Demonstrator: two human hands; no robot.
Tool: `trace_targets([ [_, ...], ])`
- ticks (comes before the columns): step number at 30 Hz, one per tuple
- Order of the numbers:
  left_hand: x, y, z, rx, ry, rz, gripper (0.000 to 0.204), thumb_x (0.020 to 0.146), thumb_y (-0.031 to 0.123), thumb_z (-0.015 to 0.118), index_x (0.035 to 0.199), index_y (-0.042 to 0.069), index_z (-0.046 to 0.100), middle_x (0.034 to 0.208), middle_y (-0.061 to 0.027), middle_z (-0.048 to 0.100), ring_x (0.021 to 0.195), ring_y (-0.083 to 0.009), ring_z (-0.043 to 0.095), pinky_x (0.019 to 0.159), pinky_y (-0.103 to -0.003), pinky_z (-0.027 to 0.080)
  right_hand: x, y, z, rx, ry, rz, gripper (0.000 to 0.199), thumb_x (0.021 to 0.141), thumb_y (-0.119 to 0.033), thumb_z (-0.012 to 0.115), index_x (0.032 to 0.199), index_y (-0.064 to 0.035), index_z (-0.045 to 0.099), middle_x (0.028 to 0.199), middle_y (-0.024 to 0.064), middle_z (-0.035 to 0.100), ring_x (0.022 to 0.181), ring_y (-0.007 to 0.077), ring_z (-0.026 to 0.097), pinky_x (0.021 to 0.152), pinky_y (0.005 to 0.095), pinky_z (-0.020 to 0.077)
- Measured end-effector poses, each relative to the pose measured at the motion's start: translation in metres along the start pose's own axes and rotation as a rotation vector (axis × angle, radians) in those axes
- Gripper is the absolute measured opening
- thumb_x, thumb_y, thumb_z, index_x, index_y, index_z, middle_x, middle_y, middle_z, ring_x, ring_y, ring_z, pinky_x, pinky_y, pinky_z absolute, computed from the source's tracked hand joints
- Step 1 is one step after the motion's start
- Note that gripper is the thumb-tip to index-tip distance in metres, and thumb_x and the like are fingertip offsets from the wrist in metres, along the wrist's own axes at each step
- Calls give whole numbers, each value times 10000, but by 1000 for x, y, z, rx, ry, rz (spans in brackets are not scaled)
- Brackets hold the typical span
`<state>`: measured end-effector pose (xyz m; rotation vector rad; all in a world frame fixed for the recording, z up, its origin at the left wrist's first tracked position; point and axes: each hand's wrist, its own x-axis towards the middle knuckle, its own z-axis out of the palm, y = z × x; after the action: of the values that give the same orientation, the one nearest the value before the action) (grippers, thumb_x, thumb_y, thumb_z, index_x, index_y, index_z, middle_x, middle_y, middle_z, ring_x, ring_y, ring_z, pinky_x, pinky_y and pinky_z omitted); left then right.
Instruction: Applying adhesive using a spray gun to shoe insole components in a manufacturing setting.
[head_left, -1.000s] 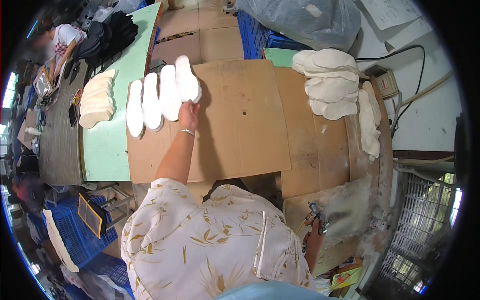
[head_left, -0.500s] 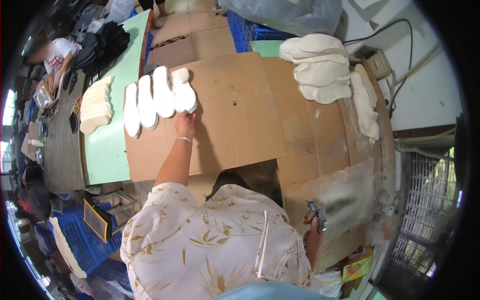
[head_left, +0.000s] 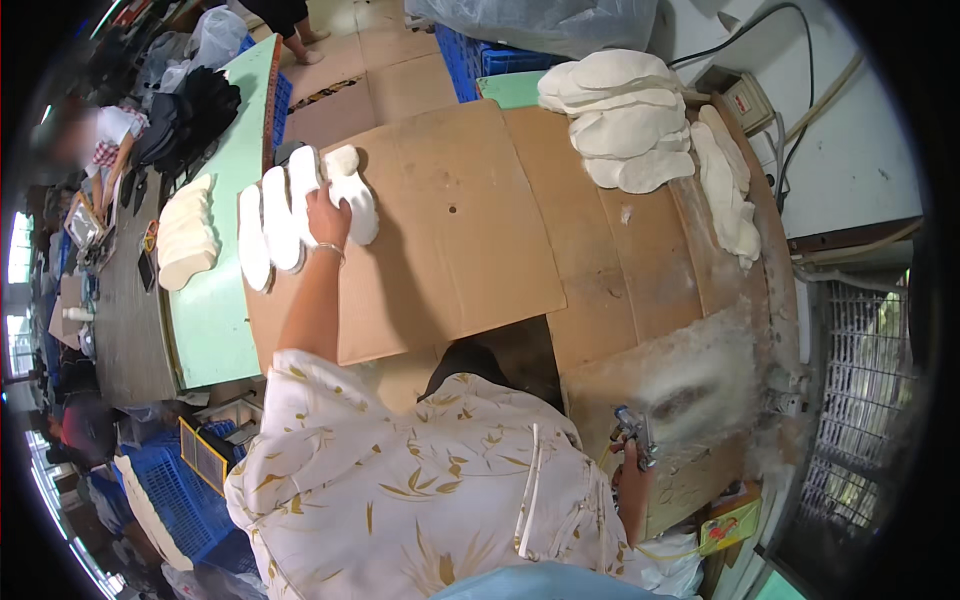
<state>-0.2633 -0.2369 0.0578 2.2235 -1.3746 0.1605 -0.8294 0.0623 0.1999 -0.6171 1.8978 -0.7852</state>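
Several white insoles lie side by side on a cardboard sheet in front of me. My left hand reaches over the lower part of the third insole, fingers forward and thumb apart, partly hiding it. Close by its thumb is the rightmost insole. Left of the hand are the outer insole and its neighbour. Low on the right, my right hand is closed round a metal spray gun, held above the stained cardboard.
Cream insole pieces are piled at the back right, with more beside them. Another overlapping row lies on the green table. A co-worker sits far left. A blue crate stands lower left.
My left hand has left the lower tip of the rightmost insole and moved left onto the third one. The view has shifted slightly. My right hand keeps its grip on the spray gun.
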Motion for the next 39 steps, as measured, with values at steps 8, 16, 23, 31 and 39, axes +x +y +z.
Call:
trace_targets([
  [8,96,-4,12,361,-244,503,510,696,70,635,1184,126,497,1266,-85,475,1170,-266,460,909,-401,417,19,-52,62,-122,16,32,213,896,-228,536,838,-52,640,477,-41,418,379,31,368,360,226,258],
  [16,131,-21,8,204,-525,827,436,686,102,673,1085,112,500,1267,-72,467,1210,-267,420,950,-409,376,39,-73,90,-156,33,113,203,864,-250,548,831,-72,640,463,-44,392,365,48,364,365,238,267],
  [23,140,-46,18,125,-440,753,100,745,65,622,830,68,570,1103,-93,569,1042,-275,542,828,-374,458,48,-93,105,-208,12,100,223,872,-277,551,836,-77,643,449,-52,370,366,43,357,366,232,265],
  [31,131,-44,25,-121,-375,624,69,760,43,630,814,61,591,1129,-100,583,954,-328,579,808,-404,478,86,-102,118,-242,-285,108,258,872,-309,572,892,-64,649,594,-22,504,452,54,424,417,238,328],
  [39,138,-46,28,-27,-345,671,55,804,69,611,853,82,590,1167,-104,570,985,-335,575,821,-404,476,217,-75,178,-316,-570,4,343,871,-392,593,819,-55,633,639,25,565,552,97,535,455,292,417],
])
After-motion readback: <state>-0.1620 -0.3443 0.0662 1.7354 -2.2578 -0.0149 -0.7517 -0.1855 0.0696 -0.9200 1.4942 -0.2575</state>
